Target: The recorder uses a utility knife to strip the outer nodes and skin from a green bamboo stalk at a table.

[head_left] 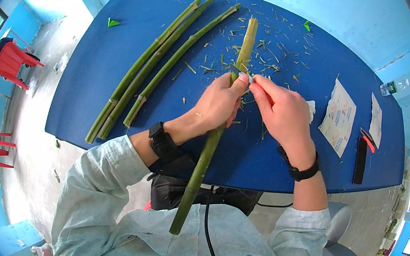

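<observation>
A green jointed cane stalk (pixel 197 179) runs from my lap up over the table's near edge. Its far end is stripped to pale yellow-green. My left hand (pixel 219 101) is wrapped round the middle of the stalk, its thumb pushed forward by the blade. In my right hand (pixel 285 110) is a small knife (pixel 234 70); its blade lies against the stalk where green meets pale, and a bit of red handle shows under the fingers. Most of the knife is hidden by my fingers. Green and pale shavings (pixel 271 54) lie scattered around the stripped end.
Three more green stalks (pixel 143 68) lie to the left on the blue table (pixel 88 71). To the right are printed paper sheets (pixel 339 117), a red-and-black cutting tool (pixel 368 140), a black strip (pixel 360 161) and a clear bottle (pixel 394 87). A black cable (pixel 209 232) crosses my front.
</observation>
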A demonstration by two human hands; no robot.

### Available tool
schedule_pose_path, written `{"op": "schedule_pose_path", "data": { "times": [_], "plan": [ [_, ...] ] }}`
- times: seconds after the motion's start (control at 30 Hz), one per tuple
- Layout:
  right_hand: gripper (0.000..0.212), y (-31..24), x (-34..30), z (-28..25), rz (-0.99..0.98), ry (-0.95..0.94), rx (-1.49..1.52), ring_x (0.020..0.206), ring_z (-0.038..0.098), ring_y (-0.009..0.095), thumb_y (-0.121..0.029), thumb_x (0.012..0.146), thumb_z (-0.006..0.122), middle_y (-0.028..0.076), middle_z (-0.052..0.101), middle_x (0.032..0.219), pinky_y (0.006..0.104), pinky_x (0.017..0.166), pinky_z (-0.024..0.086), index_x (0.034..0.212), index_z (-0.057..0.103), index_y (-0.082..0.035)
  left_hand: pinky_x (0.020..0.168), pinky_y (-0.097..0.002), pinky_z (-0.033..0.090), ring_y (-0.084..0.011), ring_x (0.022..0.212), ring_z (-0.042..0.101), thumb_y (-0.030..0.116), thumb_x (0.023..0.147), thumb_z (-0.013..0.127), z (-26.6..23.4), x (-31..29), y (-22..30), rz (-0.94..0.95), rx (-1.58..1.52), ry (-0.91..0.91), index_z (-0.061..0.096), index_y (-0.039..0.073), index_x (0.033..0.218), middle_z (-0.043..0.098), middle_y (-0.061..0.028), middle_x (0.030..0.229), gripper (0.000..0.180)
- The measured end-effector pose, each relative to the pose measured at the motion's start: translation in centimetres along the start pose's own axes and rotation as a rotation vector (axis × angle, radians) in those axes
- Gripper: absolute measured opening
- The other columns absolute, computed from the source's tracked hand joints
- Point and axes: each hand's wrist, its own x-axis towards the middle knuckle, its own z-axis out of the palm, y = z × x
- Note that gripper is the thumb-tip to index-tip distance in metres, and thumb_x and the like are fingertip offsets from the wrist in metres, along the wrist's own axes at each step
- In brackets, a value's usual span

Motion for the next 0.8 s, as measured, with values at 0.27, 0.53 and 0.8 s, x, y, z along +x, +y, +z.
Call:
{"op": "schedule_pose_path", "data": {
  "times": [0.27,0.53,0.8],
  "plan": [
    [0.019,-0.8,-0.1,1.2,-0.056,0.112,-0.163,0.064,0.074,0.035,-0.036,0.109,0.067,0.011,0.071,0.071,0.0451,0.05,0.053,0.111,0.07,-0.018,0.043,-0.0333,0.046,-0.0149,0.046,0.054,0.053,0.118,0.045,-0.2,0.3,-0.2,-0.024,-0.062,0.034,0.051,0.005,0.097,0.052,-0.0024,0.069,0.053],
    [0.019,-1.3,-0.2,1.4,-0.047,0.159,-0.296,0.064,0.074,0.032,-0.036,0.109,0.067,0.009,0.072,0.071,0.0439,0.048,0.054,0.116,0.071,-0.019,0.041,-0.031,0.042,-0.0125,0.044,0.049,0.056,0.118,0.045,0.7,-0.1,0.8,-0.016,-0.046,0.097,0.05,0.008,0.094,0.048,0.0003,0.064,0.054],
    [0.021,0.3,0.4,1.5,0.024,0.093,-0.018,0.07,0.075,0.038,-0.036,0.108,0.068,0.014,0.073,0.074,0.0484,0.056,0.056,0.115,0.073,-0.016,0.042,-0.0309,0.042,-0.0124,0.044,0.048,0.055,0.118,0.046,0.3,-0.1,0.7,-0.029,-0.17,0.05,0.05,0.009,0.094,0.047,0.0012,0.064,0.052]
  ]
}}
